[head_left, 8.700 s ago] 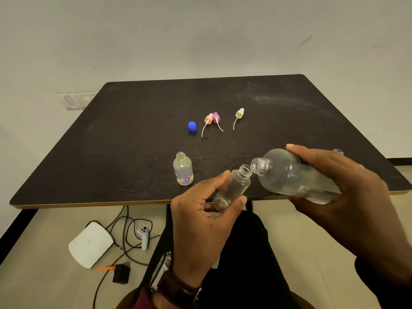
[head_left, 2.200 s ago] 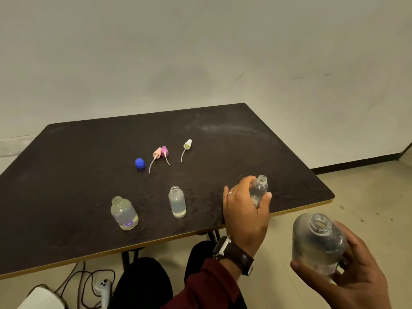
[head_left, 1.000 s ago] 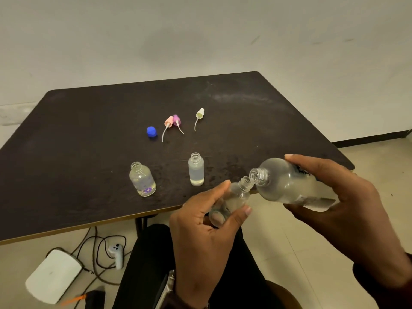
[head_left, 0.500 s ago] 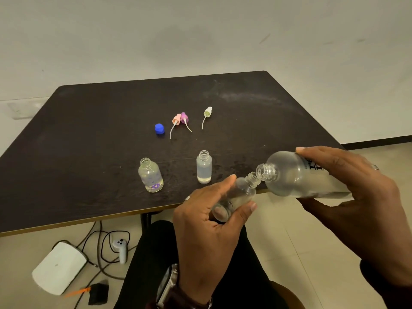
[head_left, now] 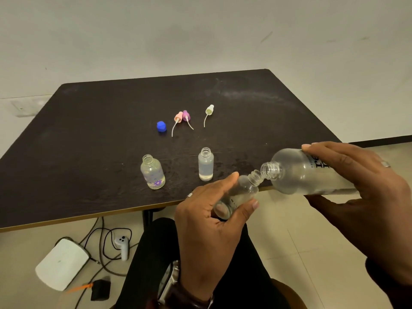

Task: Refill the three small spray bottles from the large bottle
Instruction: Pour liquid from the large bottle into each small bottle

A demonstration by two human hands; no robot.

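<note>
The left hand holds a small clear bottle, with its fingers and thumb curled round it. The little bottle is tipped, and its open neck points up and to the right. The right hand holds the large bottle, fingers wrapped over the top and thumb under it. The big bottle lies almost on its side, just past the near edge of the tabletop. Its open mouth is right at the mouth of the little bottle, and the two look like they touch.

Two more small bottles stand upright on the tabletop with no tops on. The round flower bottle is on the left. The straight bottle is to its right, near the hands.

Farther back lie a blue cap, a pink spray top touching a purple spray top, and a pale green spray top off to the right.

On the floor to the left are a white box and some black wires.
</note>
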